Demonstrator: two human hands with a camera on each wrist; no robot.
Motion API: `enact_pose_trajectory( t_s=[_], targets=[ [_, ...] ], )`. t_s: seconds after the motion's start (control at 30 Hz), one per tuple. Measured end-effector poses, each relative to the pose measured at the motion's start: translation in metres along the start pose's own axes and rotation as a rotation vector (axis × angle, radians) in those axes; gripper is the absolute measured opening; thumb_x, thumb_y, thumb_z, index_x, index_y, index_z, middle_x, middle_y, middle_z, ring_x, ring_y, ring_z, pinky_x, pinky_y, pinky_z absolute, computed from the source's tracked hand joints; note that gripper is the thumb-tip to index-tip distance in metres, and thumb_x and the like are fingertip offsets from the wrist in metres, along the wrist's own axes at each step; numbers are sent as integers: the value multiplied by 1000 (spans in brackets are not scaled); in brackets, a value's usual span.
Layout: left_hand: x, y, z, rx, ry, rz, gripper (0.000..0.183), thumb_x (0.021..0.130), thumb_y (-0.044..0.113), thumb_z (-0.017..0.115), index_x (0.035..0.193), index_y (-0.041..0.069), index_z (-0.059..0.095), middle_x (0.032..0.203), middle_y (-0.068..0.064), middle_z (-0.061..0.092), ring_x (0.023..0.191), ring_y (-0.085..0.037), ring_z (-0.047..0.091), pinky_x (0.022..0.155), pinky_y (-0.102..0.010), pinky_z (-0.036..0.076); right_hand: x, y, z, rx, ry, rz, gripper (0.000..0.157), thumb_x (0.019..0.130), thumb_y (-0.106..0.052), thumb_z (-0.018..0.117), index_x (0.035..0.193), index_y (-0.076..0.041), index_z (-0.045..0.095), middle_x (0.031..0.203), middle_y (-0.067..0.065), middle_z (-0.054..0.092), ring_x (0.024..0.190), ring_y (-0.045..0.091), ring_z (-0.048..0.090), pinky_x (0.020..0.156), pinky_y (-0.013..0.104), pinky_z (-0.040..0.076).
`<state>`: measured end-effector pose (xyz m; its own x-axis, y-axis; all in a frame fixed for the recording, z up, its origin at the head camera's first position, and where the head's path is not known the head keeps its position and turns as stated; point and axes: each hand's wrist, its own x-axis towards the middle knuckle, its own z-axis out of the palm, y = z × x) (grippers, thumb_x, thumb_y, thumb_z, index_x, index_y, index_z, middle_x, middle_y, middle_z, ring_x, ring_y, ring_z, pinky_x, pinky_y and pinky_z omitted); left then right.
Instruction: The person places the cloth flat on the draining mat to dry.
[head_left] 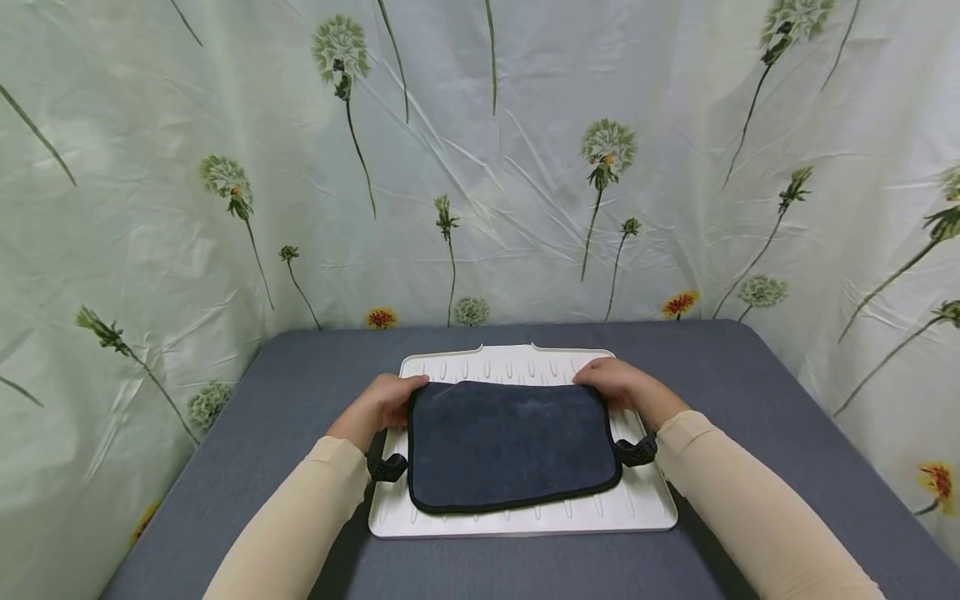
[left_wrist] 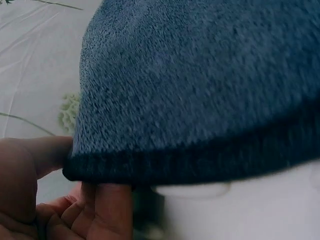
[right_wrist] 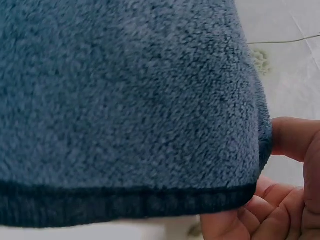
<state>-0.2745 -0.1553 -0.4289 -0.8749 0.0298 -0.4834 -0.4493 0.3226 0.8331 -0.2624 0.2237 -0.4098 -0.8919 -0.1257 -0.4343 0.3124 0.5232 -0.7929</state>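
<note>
Spreading between the hands, a dark blue cloth (head_left: 513,446) with black edging is held near its two far corners. One corner is pinched between the thumb and bent fingers of the left hand (head_left: 386,400); the other is pinched likewise by the right hand (head_left: 622,385). Both wrists are fitted with black devices (head_left: 636,451) below cream sleeves (head_left: 296,517). Most of a white ribbed tray (head_left: 525,522) is covered from view by the cloth; whether they touch cannot be told. The tray is supported by a grey table (head_left: 705,367), backed by a flower-printed curtain (head_left: 487,167).
</note>
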Motion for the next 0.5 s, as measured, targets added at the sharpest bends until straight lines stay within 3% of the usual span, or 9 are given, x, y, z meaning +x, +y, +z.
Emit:
enact_pose_trajectory(
  t_s=[0.13, 0.27, 0.5],
  targets=[
    [-1, 3, 1, -39, -2, 19, 38, 100, 25, 61, 120, -7, 61, 94, -9, 71, 81, -16, 69, 78, -35, 60, -1, -3, -3, 53, -37, -3, 32, 97, -10, 56, 125, 6, 57, 100, 5, 59, 81, 14, 58, 68, 30, 54],
    [-6, 1, 0, -104, -12, 63, 27, 101, 22, 59, 113, -2, 60, 81, -1, 67, 74, -13, 67, 72, -32, 58, -5, -4, -6, 82, -46, -13, 42, 98, -7, 54, 137, 7, 48, 117, 13, 58, 90, 16, 61, 74, 32, 56],
    [-14, -9, -6, -164, -9, 176, 27, 104, 24, 56, 113, -1, 62, 93, -1, 65, 83, -10, 67, 76, -28, 57, -15, -1, -4, 115, 34, -74, 48, 99, -9, 55, 143, 6, 44, 107, 10, 63, 85, 12, 64, 73, 32, 57]
  ],
)
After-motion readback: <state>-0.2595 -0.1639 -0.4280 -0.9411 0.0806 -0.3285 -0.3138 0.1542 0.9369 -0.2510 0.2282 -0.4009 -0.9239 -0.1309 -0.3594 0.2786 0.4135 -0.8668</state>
